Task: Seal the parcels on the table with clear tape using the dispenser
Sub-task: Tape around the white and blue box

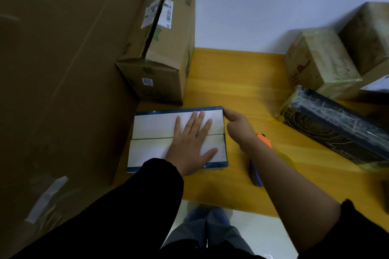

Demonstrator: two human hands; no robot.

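The left grip [192, 143] lies flat and open on the white parcel [151, 126], the right grip [237, 124] pinches its far corner, and reaching back for the dispenser [264, 140] just behind it could let the flaps spring up.

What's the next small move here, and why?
Probably move the right hand from the corner of the white box to the tape dispenser lying under its forearm. The left hand presses the box flat, the centre seam looks untaped, and neither hand holds the dispenser.
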